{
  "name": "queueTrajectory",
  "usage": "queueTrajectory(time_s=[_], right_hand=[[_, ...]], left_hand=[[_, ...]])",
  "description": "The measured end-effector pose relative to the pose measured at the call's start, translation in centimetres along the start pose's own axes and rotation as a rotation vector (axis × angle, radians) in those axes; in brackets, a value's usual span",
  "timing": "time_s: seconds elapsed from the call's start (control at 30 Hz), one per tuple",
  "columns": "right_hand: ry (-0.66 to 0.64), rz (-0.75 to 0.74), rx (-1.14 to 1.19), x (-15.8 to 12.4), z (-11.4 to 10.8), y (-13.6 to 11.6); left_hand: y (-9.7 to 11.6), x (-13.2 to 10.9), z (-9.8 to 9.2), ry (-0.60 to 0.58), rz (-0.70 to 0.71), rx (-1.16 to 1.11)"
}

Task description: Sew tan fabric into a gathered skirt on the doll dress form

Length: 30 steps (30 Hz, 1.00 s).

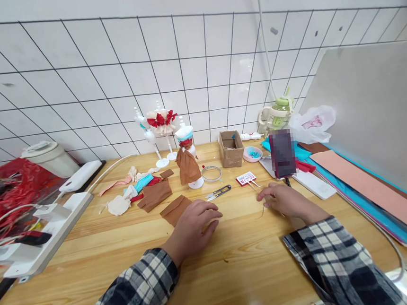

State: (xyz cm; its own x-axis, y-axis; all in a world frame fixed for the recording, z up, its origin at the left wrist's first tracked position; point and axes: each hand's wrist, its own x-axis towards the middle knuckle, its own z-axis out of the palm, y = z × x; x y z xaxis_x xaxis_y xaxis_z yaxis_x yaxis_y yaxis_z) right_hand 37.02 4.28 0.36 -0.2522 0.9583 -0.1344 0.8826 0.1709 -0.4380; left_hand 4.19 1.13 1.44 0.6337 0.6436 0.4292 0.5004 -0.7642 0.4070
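Note:
My left hand (198, 226) rests palm down on the table, its fingers loosely stretched and holding nothing. Beside its knuckles lies a folded piece of brown fabric (176, 210). To the right, my right hand (286, 199) has its fingers drawn together around a thin pale thread (263, 210). Just beyond its fingertips is a red-and-white card (246, 178) with white strands trailing from it. Thread snips (219, 192) lie between the hands. Behind them a small white dress form (188, 154) stands upright, wearing brown fabric with a red and blue band.
Fabric scraps (153, 195) lie left of the dress form. Further back stand two more small forms (161, 123), a cardboard box (231, 149) and a pink dish (252, 154). A phone (282, 154) stands at right, beside layered fabric sheets (373, 185). A power strip (49, 237) lies left.

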Motion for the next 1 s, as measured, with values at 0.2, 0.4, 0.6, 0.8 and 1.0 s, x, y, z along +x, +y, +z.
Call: queueTrajectory(time_s=[0.2, 0.4, 0.6, 0.8, 1.0], right_hand=[[0.02, -0.041, -0.077, 0.4, -0.2, -0.8], [0.099, -0.167, 0.034, 0.3, -0.1, -2.1], [0.137, -0.16, 0.037, 0.5, 0.0, -2.2], [0.236, -0.168, 0.1, 0.8, 0.2, -2.3], [0.314, -0.202, 0.133, 0.9, 0.5, -3.2]], left_hand=[[2.3, 3.7, 3.4, 0.026, -0.031, -0.015], [4.4, 7.0, 7.0, 0.097, -0.176, 0.094], [3.7, 8.0, 7.9, 0.072, -0.223, 0.153], [2.4, 7.8, 8.0, 0.064, -0.303, 0.097], [2.0, 7.9, 8.1, 0.096, -0.363, 0.074]])
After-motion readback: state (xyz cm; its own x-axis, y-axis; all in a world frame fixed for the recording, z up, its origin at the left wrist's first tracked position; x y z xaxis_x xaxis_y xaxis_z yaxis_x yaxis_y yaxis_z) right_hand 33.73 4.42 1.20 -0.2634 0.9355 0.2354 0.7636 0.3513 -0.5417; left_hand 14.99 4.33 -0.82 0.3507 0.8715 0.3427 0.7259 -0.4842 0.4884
